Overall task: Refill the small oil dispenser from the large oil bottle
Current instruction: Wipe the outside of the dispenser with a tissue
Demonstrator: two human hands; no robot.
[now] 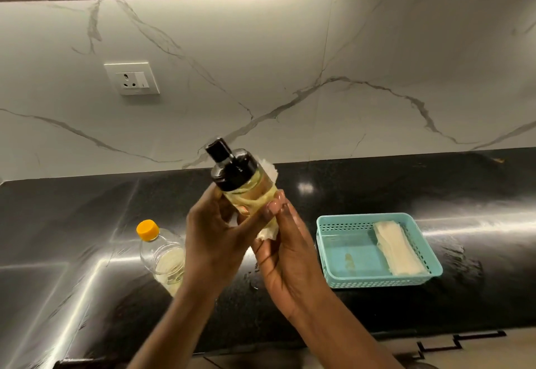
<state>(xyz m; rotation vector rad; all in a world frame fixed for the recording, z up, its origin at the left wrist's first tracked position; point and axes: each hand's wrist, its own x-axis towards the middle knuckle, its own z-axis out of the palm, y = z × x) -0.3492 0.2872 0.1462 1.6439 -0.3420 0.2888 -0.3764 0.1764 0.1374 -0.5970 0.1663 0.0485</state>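
Note:
The small oil dispenser [243,183] is a clear bottle of yellow oil with a black pump cap, held tilted above the counter in the middle of the view. My left hand [214,241] grips its lower body from the left. My right hand [285,255] presses a white paper tissue [268,234] against the dispenser's right side and bottom. The large oil bottle [162,255], clear with an orange cap screwed on, stands upright on the counter at the left, partly hidden behind my left forearm.
A teal plastic basket [342,255] with folded white tissues [397,248] sits on the black counter [478,247] to the right. A wall socket [132,78] is on the marble backsplash. The counter's front edge runs below my arms.

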